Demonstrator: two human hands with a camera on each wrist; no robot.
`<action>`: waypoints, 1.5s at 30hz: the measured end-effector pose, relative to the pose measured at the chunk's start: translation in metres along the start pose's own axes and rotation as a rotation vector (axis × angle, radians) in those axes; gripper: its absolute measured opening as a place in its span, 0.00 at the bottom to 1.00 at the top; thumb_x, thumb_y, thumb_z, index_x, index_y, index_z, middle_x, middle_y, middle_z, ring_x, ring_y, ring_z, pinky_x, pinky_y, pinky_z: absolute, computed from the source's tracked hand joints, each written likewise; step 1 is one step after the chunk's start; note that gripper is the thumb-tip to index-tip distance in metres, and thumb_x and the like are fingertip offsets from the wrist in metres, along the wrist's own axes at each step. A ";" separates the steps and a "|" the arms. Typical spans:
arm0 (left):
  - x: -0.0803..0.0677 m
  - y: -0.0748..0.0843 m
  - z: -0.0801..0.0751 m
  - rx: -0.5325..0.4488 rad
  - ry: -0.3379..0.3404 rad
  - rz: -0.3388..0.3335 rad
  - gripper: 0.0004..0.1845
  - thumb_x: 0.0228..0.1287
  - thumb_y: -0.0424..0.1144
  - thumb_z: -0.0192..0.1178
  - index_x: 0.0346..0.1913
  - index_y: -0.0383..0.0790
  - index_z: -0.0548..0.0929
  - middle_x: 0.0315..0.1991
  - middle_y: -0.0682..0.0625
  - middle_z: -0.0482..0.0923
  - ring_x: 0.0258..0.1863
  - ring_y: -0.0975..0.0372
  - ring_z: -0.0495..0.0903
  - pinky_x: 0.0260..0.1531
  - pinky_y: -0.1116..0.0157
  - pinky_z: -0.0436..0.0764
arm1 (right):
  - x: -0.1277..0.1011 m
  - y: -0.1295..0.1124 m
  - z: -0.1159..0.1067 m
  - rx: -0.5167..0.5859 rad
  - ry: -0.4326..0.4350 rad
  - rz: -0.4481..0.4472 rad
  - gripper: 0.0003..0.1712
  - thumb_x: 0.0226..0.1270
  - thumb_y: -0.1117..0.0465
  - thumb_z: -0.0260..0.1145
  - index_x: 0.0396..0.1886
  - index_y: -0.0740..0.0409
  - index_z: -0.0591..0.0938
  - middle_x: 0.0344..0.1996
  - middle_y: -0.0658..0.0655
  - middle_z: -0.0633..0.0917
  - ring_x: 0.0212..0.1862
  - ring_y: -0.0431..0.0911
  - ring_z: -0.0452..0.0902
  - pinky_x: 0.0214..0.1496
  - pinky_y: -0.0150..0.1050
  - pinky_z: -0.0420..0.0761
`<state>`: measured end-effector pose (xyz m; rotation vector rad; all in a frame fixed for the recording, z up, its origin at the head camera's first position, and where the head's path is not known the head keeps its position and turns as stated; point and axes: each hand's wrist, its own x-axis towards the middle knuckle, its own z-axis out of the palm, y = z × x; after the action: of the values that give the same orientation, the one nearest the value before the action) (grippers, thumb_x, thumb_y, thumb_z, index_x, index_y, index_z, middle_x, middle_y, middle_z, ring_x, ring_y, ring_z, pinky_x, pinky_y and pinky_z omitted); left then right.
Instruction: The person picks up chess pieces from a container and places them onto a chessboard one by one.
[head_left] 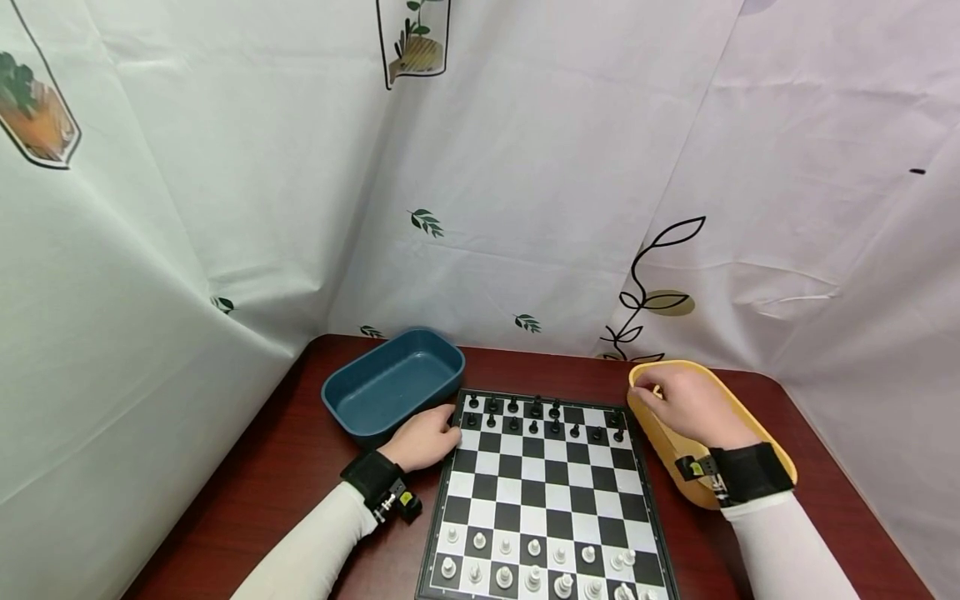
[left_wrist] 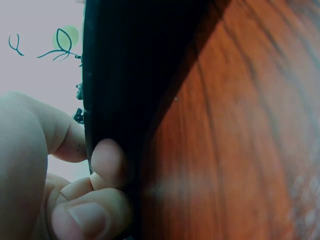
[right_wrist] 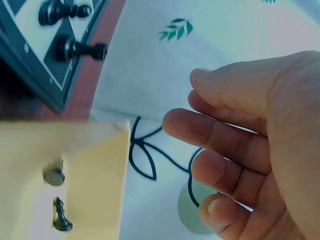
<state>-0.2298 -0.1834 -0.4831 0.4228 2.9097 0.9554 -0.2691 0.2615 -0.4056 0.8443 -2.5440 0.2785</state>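
Black-and-white folding chessboard (head_left: 547,492) lies on the reddish wooden tabletop (head_left: 285,467); left hand (head_left: 423,437) pinches its far-left edge, while right hand (head_left: 690,404), fingers loosely spread, hovers over the yellow plastic tray (head_left: 780,467).

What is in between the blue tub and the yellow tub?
The chessboard lies between the blue tub and the yellow tub, its black pieces nearest that stretch; the head view shows it.
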 end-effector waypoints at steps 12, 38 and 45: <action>0.002 -0.004 0.002 0.006 0.005 0.003 0.22 0.74 0.41 0.58 0.65 0.37 0.84 0.29 0.57 0.81 0.29 0.65 0.79 0.41 0.59 0.80 | -0.011 0.022 -0.008 0.046 -0.061 0.213 0.05 0.72 0.61 0.78 0.45 0.55 0.94 0.39 0.53 0.92 0.36 0.47 0.83 0.39 0.52 0.81; 0.002 -0.003 0.001 0.005 0.002 -0.005 0.24 0.74 0.40 0.58 0.68 0.35 0.83 0.30 0.58 0.81 0.30 0.65 0.79 0.42 0.58 0.80 | -0.025 0.047 0.030 0.151 -0.269 0.113 0.19 0.70 0.68 0.74 0.57 0.73 0.88 0.53 0.69 0.91 0.58 0.69 0.87 0.62 0.67 0.82; 0.002 -0.004 0.002 -0.002 -0.006 -0.006 0.24 0.74 0.40 0.57 0.68 0.35 0.83 0.29 0.58 0.80 0.30 0.65 0.79 0.42 0.58 0.80 | -0.027 0.043 0.031 0.164 -0.314 0.143 0.21 0.66 0.71 0.75 0.58 0.69 0.89 0.56 0.67 0.90 0.60 0.68 0.86 0.63 0.67 0.82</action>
<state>-0.2321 -0.1848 -0.4864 0.4163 2.9027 0.9550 -0.2869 0.2997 -0.4474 0.8207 -2.9136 0.4342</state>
